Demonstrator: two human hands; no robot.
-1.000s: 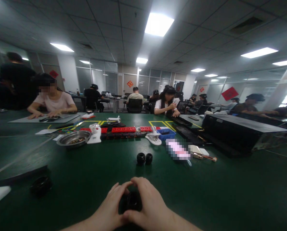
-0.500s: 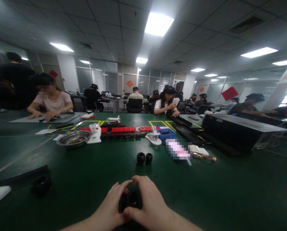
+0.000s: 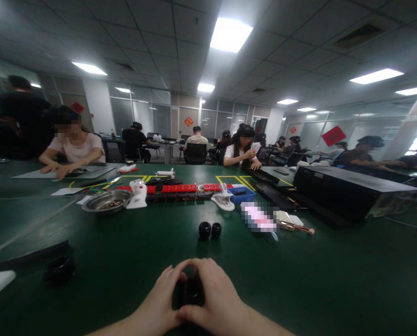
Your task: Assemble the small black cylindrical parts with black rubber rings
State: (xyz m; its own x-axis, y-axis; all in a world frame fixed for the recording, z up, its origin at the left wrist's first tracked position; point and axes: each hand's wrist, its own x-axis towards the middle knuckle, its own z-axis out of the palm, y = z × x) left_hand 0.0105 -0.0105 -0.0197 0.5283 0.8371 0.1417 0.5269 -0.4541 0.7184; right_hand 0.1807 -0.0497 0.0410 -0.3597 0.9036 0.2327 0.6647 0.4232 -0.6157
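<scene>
Both of my hands are wrapped around one small round black part [image 3: 191, 294] at the near edge of the green table [image 3: 124, 261]. My left hand [image 3: 161, 301] curls round its left side and my right hand [image 3: 213, 298] round its right side, fingertips meeting over the top. Most of the part is hidden between my fingers. Two similar black round parts [image 3: 209, 230] stand side by side on the table a little beyond my hands.
A black ring-shaped part [image 3: 59, 269] and a black strip [image 3: 30, 255] lie at the near left. Farther back are a metal bowl [image 3: 107, 202], red and black blocks [image 3: 178, 189], a blue tray [image 3: 241, 194] and a black case [image 3: 348, 191]. Several people sit at the tables behind.
My fingertips have closed together over the top of the black part. Otherwise nothing on the table has moved.
</scene>
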